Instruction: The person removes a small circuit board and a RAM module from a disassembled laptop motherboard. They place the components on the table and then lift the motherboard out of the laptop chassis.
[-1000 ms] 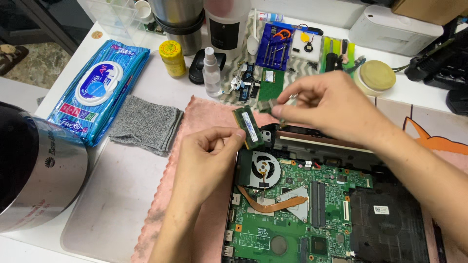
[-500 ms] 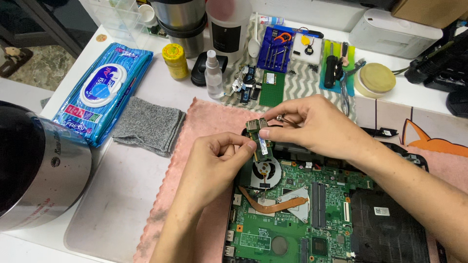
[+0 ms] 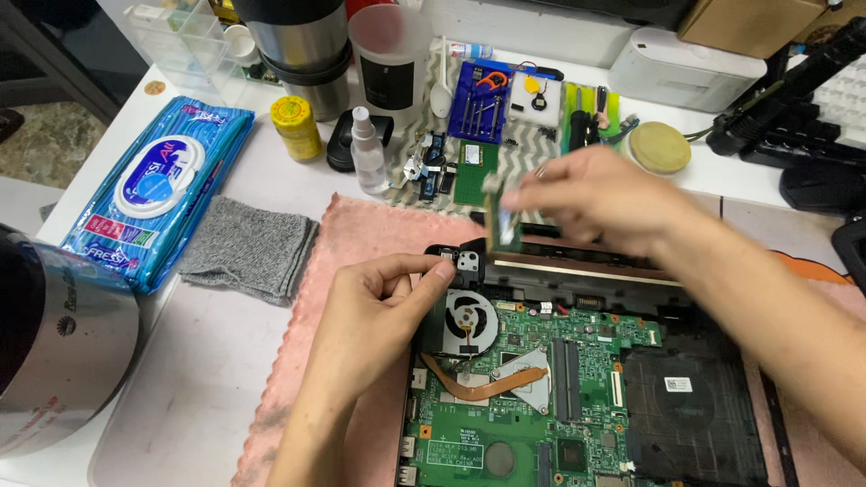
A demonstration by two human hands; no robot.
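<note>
Right hand (image 3: 595, 194) up above the laptop's far edge, fingertips pinched on a small green memory module (image 3: 502, 219), blurred, held on edge in the air. Left hand (image 3: 383, 307) loosely curled, thumb and forefinger touching the black hinge corner (image 3: 462, 263) at the far left of the opened laptop (image 3: 577, 397), gripping nothing that can be made out. Bare motherboard underneath, cooling fan (image 3: 469, 323) and copper heat pipe (image 3: 483, 383) exposed. Risky spot: a thin pinch on a thin card, likely to slip and drop onto the board. Bare fingers on contacts, static a worry. Pink cloth (image 3: 347, 298) under the left edge, possibly snagging.
</note>
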